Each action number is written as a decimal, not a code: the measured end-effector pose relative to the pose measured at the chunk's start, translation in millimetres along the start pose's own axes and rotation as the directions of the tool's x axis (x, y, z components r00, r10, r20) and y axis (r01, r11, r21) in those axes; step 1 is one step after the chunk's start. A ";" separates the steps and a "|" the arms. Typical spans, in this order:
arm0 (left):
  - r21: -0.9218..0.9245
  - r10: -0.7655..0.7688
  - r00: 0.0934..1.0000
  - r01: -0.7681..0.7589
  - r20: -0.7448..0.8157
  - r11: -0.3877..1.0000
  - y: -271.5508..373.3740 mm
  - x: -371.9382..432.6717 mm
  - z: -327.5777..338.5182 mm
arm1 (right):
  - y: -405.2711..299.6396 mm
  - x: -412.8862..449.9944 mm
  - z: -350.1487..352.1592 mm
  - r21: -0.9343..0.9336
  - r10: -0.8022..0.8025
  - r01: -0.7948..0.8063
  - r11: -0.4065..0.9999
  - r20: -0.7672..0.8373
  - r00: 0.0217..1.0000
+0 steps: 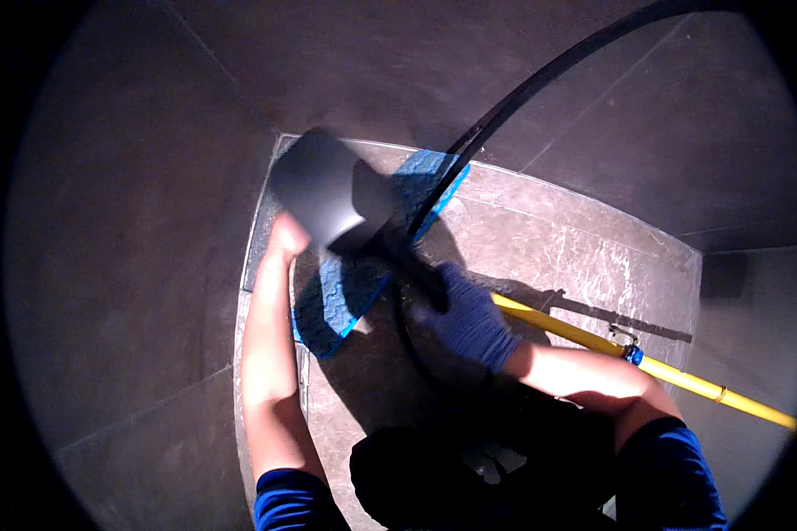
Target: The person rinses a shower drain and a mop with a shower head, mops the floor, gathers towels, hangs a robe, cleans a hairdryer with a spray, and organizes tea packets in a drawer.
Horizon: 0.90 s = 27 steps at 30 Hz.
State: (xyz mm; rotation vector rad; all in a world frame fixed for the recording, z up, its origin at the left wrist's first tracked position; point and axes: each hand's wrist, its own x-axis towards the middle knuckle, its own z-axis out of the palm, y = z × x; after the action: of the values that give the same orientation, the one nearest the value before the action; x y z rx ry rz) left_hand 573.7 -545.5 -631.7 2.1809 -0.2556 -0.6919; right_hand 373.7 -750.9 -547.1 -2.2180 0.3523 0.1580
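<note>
My right hand (pixel 471 318), in a bluish knit glove, grips the black handle (pixel 425 279) of a blurred hand-held device. Its broad grey body (pixel 319 186) has a bright sheen, and motion blur hides what kind of tool it is. At the body's lower left edge is my left hand (pixel 288 233); its fingers are hidden behind the body, so its hold cannot be made out. Underneath, a blue flat mop pad (pixel 337 292) lies slantwise on the tiled floor (pixel 505 219), partly covered by the device. A black hose (pixel 525 86) arches from the upper right down to the device.
A yellow pole (pixel 691 378) with a blue collar (pixel 633 355) runs from behind my right hand to the lower right. Dark tiled walls (pixel 126 232) enclose the floor on the left and far side. A paler wall (pixel 757 332) stands at the right. Dark clothing fills the bottom.
</note>
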 end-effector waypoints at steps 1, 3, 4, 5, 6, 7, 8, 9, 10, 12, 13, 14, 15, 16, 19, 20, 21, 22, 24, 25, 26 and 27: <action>-0.021 0.013 1.000 -0.013 -0.002 1.000 -1.7 -9.7 -2.3 | 3.1 2.6 -3.1 0.057 0.053 -0.050 0.997 -0.062 0.997; -0.012 0.021 0.999 -0.021 -0.047 1.000 -13.0 -26.7 4.1 | 19.7 12.3 -13.8 0.184 0.122 -0.101 0.978 -0.106 0.987; 0.069 -0.032 0.999 0.034 -0.024 0.997 -2.9 -38.6 8.6 | 31.9 19.1 -15.7 0.146 0.118 -0.078 0.986 -0.289 0.950; 0.165 -0.045 0.998 0.050 -0.034 0.985 -11.5 -39.4 14.9 | 41.7 22.6 -22.5 0.249 0.207 -0.132 0.959 -0.306 0.929; 0.189 -0.048 0.997 0.059 -0.062 0.980 -11.2 -45.2 19.9 | 60.1 24.5 -28.3 0.290 0.233 -0.123 0.949 -0.386 0.893; 0.214 -0.055 0.994 0.074 -0.093 0.974 -14.4 -50.2 23.4 | 56.3 25.0 -36.5 0.281 0.238 -0.122 0.952 -0.429 0.871; 0.206 -0.065 0.993 0.083 -0.095 0.975 -29.3 -48.5 33.6 | 52.3 24.2 -40.1 0.321 0.300 -0.167 0.932 -0.426 0.854; 0.181 0.073 0.980 -0.039 -0.187 0.983 -55.2 -41.9 46.7 | 46.4 23.7 -39.4 0.365 0.353 -0.201 0.909 -0.420 0.836; 0.162 0.205 0.940 -0.165 -0.271 0.973 -75.9 -33.4 64.5 | 50.0 23.1 -35.8 0.356 0.349 -0.203 0.912 -0.415 0.841; 0.196 0.292 0.923 -0.247 -0.249 0.949 -81.4 -23.7 93.7 | 54.9 23.8 -25.2 0.221 0.243 -0.179 0.959 -0.307 0.920; 0.200 0.232 0.960 -0.199 -0.158 0.959 -58.8 -23.9 107.1 | 49.9 20.0 -22.2 0.216 0.256 -0.203 0.955 -0.261 0.931; 0.204 0.177 0.983 -0.163 -0.056 0.965 -33.0 -20.6 125.5 | 55.0 18.3 -22.1 0.225 0.251 -0.191 0.955 -0.273 0.929; 0.246 0.368 0.924 -0.335 -0.103 0.910 -40.9 -14.4 148.7 | 51.7 16.2 -19.9 0.242 0.230 -0.165 0.956 -0.271 0.935; 0.244 0.356 0.925 -0.316 -0.137 0.917 -22.8 -19.2 161.4 | 49.9 15.3 -25.0 0.286 0.227 -0.137 0.949 -0.311 0.923; 0.032 0.301 0.953 -0.300 -0.022 0.953 -14.0 -20.3 149.0 | 63.8 18.3 -36.3 0.362 0.261 -0.091 0.928 -0.454 0.852; -0.177 0.285 0.950 -0.261 0.129 0.949 -14.2 -16.3 141.3 | 69.3 18.9 -37.7 0.398 0.278 -0.080 0.914 -0.471 0.837; -0.183 0.293 0.946 -0.266 0.139 0.947 -1.2 -13.3 139.0 | 75.2 17.4 -41.9 0.426 0.299 -0.071 0.902 -0.495 0.816; 0.014 0.288 0.936 -0.296 0.203 0.955 12.8 -15.3 133.9 | 74.8 14.4 -43.6 0.409 0.296 -0.096 0.907 -0.461 0.837; 0.207 0.268 0.924 -0.328 0.272 0.921 21.0 -4.9 139.3 | 76.5 12.0 -43.4 0.392 0.330 -0.200 0.898 -0.301 0.895; 0.138 0.257 0.962 -0.268 0.091 0.953 18.2 5.3 143.9 | 70.3 7.5 -43.9 0.381 0.382 -0.296 0.876 -0.173 0.908; 0.057 0.224 0.971 -0.219 -0.089 0.974 15.3 17.0 149.0 | 58.9 3.7 -44.4 0.405 0.440 -0.375 0.834 -0.078 0.894; 0.063 0.218 0.972 -0.213 -0.084 0.975 11.2 30.6 153.0 | 51.7 3.9 -41.5 0.376 0.455 -0.392 0.840 -0.092 0.886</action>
State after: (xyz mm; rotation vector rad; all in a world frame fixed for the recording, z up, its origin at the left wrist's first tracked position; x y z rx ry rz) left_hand 514.4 -664.3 -714.4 2.1879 -0.4604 -0.4679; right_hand 361.2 -814.7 -560.9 -1.7761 0.9067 0.1232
